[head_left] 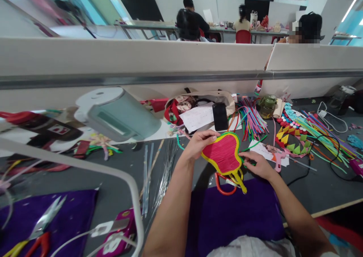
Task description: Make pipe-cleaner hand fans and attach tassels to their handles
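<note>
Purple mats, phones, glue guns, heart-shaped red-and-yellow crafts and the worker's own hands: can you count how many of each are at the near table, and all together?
Purple mats: 2
Black phone: 1
Pink glue gun: 1
Red-and-yellow craft: 1
Hands, left hand and right hand: 2
Total: 7

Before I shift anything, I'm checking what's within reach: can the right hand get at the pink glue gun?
Probably yes: the pink glue gun lies close beside the right hand with nothing apparent between, though the fingers are at the edge of the red-and-yellow piece.
</note>
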`<action>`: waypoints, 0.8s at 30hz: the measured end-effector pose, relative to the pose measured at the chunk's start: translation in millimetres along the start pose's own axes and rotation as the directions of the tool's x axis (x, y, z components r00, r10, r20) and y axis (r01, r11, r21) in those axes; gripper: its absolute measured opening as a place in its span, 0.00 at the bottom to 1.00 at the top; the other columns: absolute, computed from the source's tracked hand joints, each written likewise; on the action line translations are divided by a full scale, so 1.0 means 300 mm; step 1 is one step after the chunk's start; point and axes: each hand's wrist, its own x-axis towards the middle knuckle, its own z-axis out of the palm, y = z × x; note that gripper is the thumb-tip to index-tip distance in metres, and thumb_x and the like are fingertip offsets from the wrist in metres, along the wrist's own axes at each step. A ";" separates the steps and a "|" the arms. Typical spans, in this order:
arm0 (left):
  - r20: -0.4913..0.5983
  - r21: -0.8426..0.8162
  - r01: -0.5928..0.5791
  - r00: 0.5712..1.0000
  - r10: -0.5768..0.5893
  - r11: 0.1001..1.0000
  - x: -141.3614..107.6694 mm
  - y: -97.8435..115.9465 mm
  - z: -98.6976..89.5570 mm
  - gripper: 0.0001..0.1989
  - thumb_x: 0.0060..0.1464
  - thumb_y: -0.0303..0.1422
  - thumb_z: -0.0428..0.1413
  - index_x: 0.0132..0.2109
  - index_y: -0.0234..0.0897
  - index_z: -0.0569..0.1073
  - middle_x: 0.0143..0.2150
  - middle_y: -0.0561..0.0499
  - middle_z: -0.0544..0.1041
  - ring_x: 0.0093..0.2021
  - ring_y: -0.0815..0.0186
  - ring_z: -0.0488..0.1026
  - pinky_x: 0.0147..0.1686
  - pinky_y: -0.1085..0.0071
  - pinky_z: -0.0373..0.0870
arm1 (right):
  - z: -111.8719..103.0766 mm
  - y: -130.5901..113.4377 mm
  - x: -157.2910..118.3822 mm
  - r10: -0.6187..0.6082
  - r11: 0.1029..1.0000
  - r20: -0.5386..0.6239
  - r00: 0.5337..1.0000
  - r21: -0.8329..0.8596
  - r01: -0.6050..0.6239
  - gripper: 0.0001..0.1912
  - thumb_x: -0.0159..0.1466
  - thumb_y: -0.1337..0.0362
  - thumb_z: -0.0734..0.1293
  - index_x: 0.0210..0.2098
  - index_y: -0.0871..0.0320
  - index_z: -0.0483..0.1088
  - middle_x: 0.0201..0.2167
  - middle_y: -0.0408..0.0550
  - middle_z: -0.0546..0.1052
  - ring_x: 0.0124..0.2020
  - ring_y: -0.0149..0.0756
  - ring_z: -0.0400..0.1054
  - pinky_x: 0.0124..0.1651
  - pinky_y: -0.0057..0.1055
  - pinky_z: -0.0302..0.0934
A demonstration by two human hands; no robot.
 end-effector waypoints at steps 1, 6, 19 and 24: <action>-0.003 0.002 0.000 1.000 0.000 1.000 -0.002 0.000 -0.001 0.15 0.40 0.38 0.69 0.34 0.33 0.80 0.28 0.50 0.78 0.27 0.68 0.70 0.28 0.74 0.63 | 0.015 0.003 -0.008 -0.006 1.000 -0.024 1.000 0.002 0.006 0.24 0.62 0.71 0.63 0.56 0.52 0.69 0.34 0.45 0.75 0.35 0.35 0.68 0.43 0.33 0.63; -0.016 0.011 0.011 1.000 -0.010 1.000 -0.009 -0.004 -0.012 0.15 0.40 0.38 0.69 0.34 0.33 0.80 0.29 0.49 0.78 0.27 0.67 0.71 0.28 0.73 0.64 | 0.064 0.007 -0.027 -0.024 0.999 -0.074 0.997 0.029 0.026 0.28 0.62 0.72 0.62 0.61 0.52 0.65 0.31 0.43 0.71 0.33 0.34 0.66 0.41 0.32 0.63; 0.029 0.062 0.005 1.000 -0.006 0.998 -0.003 0.003 -0.017 0.15 0.42 0.38 0.67 0.35 0.33 0.80 0.29 0.49 0.77 0.28 0.68 0.70 0.29 0.74 0.63 | -0.036 -0.026 0.039 0.000 1.000 0.159 0.987 -0.029 0.004 0.29 0.60 0.73 0.62 0.60 0.53 0.66 0.32 0.44 0.74 0.33 0.33 0.67 0.40 0.30 0.62; -0.013 0.027 -0.012 1.000 0.012 1.000 -0.004 -0.025 -0.028 0.14 0.41 0.37 0.68 0.35 0.34 0.81 0.30 0.50 0.78 0.27 0.68 0.70 0.29 0.74 0.64 | -0.001 -0.011 0.022 0.011 1.000 0.077 0.997 0.022 -0.013 0.26 0.62 0.70 0.63 0.60 0.52 0.67 0.32 0.44 0.74 0.33 0.34 0.67 0.40 0.31 0.63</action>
